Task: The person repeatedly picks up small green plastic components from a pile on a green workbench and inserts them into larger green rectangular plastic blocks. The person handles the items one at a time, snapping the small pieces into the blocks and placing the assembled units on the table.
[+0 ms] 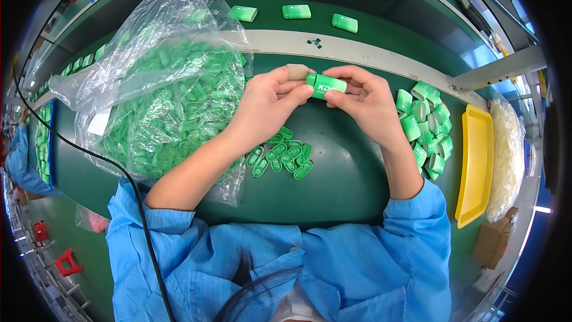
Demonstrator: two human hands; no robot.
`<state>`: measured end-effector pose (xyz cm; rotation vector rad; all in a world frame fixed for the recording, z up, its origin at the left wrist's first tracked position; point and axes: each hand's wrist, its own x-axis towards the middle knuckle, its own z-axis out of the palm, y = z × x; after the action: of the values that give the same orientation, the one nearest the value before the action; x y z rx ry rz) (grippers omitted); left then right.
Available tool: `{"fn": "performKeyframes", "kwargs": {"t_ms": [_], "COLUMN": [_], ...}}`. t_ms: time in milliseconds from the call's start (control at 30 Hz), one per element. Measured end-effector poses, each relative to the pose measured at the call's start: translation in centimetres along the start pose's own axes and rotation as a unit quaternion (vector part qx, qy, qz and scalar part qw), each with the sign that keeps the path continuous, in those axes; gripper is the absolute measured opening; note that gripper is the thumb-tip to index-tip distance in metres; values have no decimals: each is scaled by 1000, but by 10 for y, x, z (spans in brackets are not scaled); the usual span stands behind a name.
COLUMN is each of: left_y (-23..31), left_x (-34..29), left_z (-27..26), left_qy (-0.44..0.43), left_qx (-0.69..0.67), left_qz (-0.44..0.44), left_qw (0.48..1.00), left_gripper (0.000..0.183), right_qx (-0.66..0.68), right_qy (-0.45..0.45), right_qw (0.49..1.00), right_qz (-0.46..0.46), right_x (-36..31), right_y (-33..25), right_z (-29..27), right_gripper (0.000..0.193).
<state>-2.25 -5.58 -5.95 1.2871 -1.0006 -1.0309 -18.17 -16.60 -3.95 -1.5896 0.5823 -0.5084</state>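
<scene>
Between my two hands, above the green work table (333, 197), is a small green plastic case (328, 84) with white print. My left hand (279, 92) pinches its left end, where a green cap piece sits; a tan wrap covers one finger. My right hand (363, 96) grips the other end with thumb and fingers. Below my left hand lies a loose group of green oval caps (291, 154). Beside my right forearm is a heap of green case bodies (426, 126), several showing open grey ends.
A large clear plastic bag (173, 101) full of green caps covers the table's left. Beyond a pale rail (369, 53), several finished-looking cases (297, 12) lie on a green belt. A yellow tray (475, 164) and a bag of whitish pieces (505, 161) stand right. A black cable (140, 203) hangs at left.
</scene>
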Motion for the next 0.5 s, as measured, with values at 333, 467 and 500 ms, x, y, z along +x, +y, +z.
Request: {"fn": "performKeyframes", "kwargs": {"t_ms": [333,467,500], "left_y": [6,10,9], "left_x": [-3,-3,-3], "left_z": [-1,-1,-3], "left_qy": [25,19,10], "left_qx": [144,158,132], "left_qz": [55,58,50], "left_qw": [988,986,990], "left_gripper": [30,30,30], "right_qx": [-60,-56,-41], "right_qy": [39,29,23], "right_qw": [994,995,996], "right_qz": [-81,-75,-69], "right_x": [-4,-4,-4], "right_y": [8,4,5], "right_z": [2,-1,-2], "right_gripper": [28,29,29]}}
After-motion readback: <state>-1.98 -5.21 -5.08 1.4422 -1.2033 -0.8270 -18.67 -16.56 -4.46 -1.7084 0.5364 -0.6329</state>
